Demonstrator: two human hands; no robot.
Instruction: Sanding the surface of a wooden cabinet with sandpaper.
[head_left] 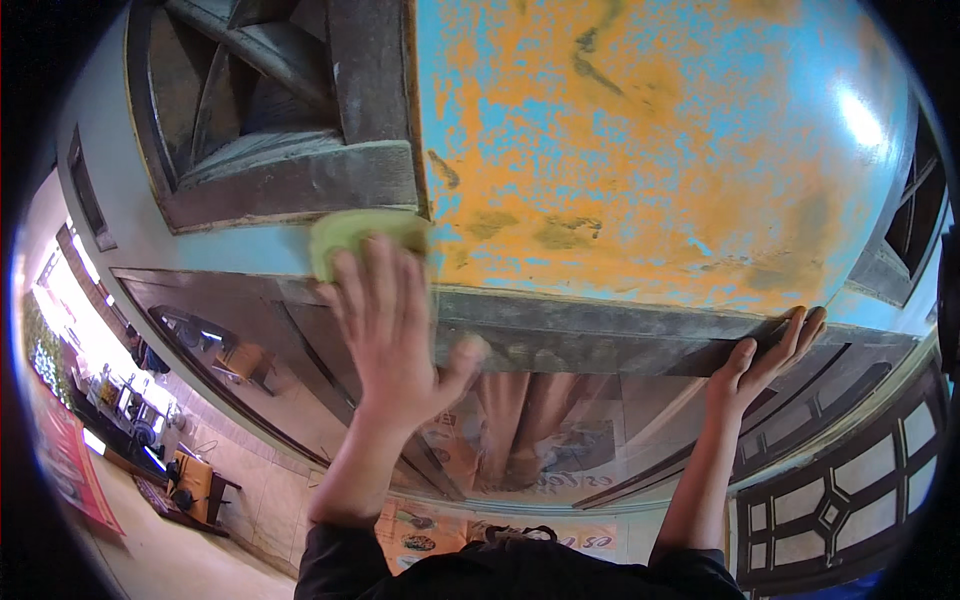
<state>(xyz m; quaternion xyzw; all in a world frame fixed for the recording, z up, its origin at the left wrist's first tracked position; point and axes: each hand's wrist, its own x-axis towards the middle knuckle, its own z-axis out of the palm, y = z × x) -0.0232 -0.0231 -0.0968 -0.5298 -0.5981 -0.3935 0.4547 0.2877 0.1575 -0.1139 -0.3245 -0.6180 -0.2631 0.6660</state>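
Okay so the surface here is pretty patchy: the big panel (620,150) up top is orange with light blue all through it in blotches, plus some dark smudges and a bright glare spot toward the upper right. A dark wooden beam (600,320) runs along under it, looking kinda dusty, and the shiny glass (650,420) sits below that.

The green pad (345,228) is up at the panel's lower left corner, right by the frame of the left vent (375,85). It's a bit blurry, so can't tell if it's sponge or cloth. The left hand (388,325) is laid over it pretty much flat, fingers open and a little spread, thumb out to the side, so pressing on it more than gripping. The right hand (768,365) is at the beam's right end, fingers loosely extended with the thumb apart, touching the wood and not wrapped around anything.

Rest of the room: wooden chair (197,488) on pale floor tiles (268,510) at lower left, red banner (75,465) near the bright opening, dark-barred door (840,500) at lower right.
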